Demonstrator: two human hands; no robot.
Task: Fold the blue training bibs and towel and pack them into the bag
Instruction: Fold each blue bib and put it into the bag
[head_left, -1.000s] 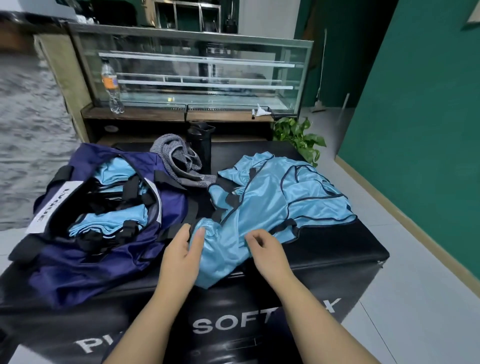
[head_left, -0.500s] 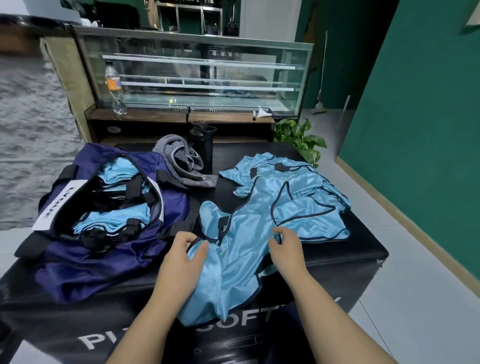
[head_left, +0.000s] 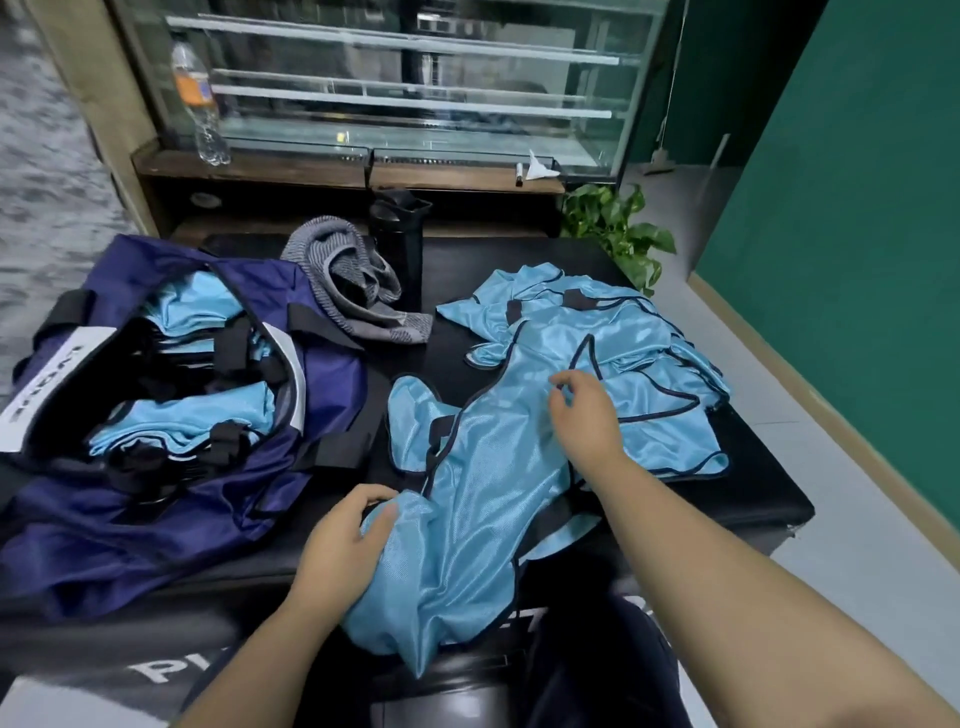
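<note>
- The fingers (head_left: 382, 496) of the left hand (head_left: 340, 545) are curled over the near edge of a blue bib (head_left: 467, 519), and its cloth is gripped between them and the thumb.
- The right hand (head_left: 587, 421) is held over the middle of the same bib, its fingers (head_left: 563, 382) bent and brought close to the thumb; whether cloth is pinched there cannot be told.
- The bib is stretched from the pile of blue bibs (head_left: 623, 374) on the right of the black tabletop (head_left: 753, 499) down over the near edge of the tabletop.
- A navy bag (head_left: 171, 488) is seen lying open on the left of the tabletop, with folded blue bibs (head_left: 182, 415) inside it.
- A grey towel (head_left: 353, 291) is bunched behind the bag, just beside a black bottle (head_left: 400, 244).
- A clear plastic bottle (head_left: 200, 104) is set on the wooden ledge of a glass display case (head_left: 415, 78) behind.
</note>
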